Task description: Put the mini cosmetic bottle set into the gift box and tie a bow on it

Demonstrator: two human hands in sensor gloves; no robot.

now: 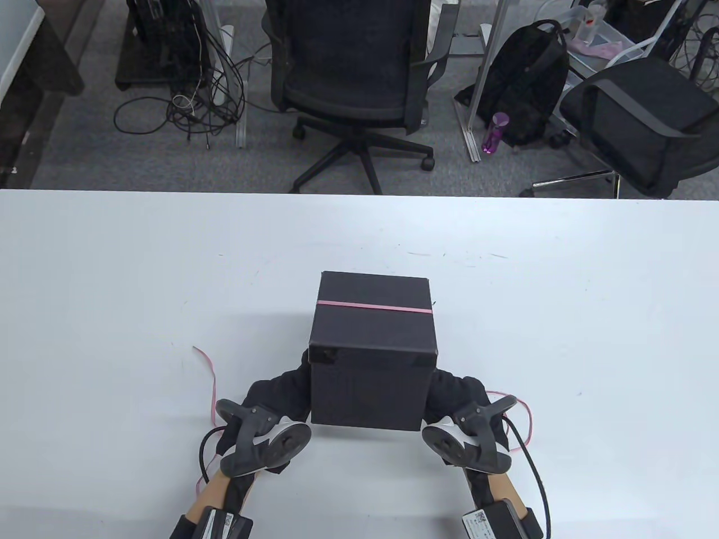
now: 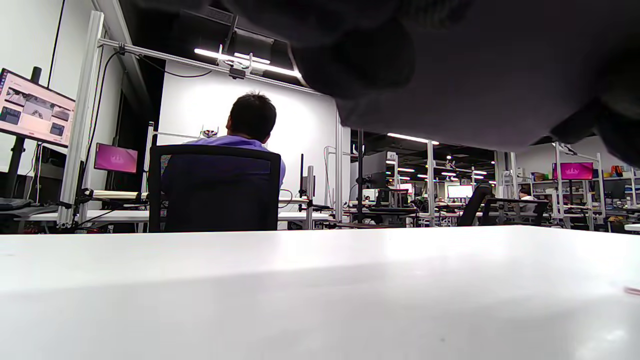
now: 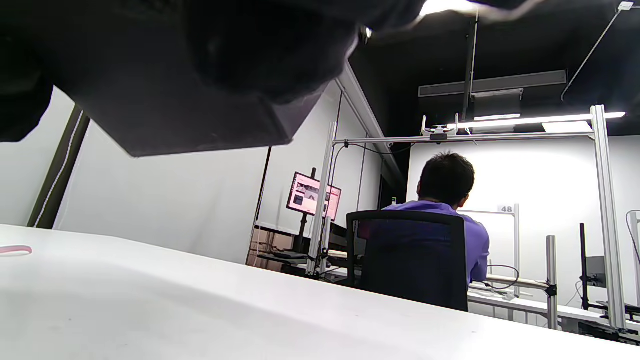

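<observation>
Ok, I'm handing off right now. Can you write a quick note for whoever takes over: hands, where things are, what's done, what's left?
Left hand: against the left side of the black gift box; fingers hidden behind it, grip unclear.
Right hand: same on the box's right side.
Box: closed, near the table's front edge, between both hands.
Pink ribbon: one band across the lid; loose ends trail on the table beside each hand.
Bottle set: not visible; presumably inside.
Done: box closed, ribbon laid over.
Left: tie the bow.
</observation>
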